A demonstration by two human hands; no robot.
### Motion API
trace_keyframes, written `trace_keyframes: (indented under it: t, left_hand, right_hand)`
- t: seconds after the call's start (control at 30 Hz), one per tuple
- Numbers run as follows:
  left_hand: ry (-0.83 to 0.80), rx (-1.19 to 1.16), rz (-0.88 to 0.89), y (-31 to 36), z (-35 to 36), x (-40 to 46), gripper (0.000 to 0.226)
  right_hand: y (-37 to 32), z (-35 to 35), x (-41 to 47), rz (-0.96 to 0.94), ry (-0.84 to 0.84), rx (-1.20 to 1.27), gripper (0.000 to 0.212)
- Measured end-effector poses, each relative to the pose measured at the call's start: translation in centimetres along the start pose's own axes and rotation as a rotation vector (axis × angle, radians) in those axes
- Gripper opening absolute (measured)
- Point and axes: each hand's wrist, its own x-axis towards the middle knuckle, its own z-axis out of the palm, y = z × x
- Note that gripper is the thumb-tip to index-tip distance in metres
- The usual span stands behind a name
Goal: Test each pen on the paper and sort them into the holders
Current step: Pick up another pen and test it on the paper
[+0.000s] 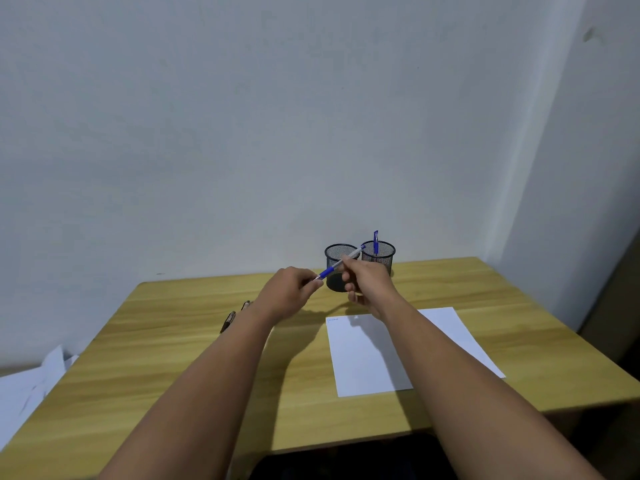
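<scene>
Both my hands hold one blue pen [330, 271] above the table, in front of the holders. My right hand [367, 280] grips its clear barrel; my left hand [289, 294] pinches the blue grip end near the tip. Behind them stand two black mesh holders: the left holder [335, 255] partly hidden by the pen and hands, the right holder [381, 254] with one blue pen [375, 241] standing in it. A white paper [367, 355] lies on the wooden table [173, 358] under my right forearm, with a small blue mark near its top left corner. Two dark pens [229, 320] lie left of my left wrist.
Loose white sheets [27, 386] lie off the table's left edge. A plain wall stands close behind the holders, and another wall closes the right side. The table's front edge runs under my forearms.
</scene>
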Motion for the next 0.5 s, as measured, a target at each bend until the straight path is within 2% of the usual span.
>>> trace_keyframes:
  t: [0.17,0.5]
  left_hand:
    - [-0.075,-0.065,-0.041,0.5,0.8,-0.5,0.025]
    - [-0.091,-0.093,-0.051,1.1,4.0,-1.1,0.042]
  right_hand:
    - [0.5,0.4,-0.1,0.044,-0.051,-0.042,0.028]
    - [1.6,1.5,0.9,-0.008,0.123,-0.081,0.040]
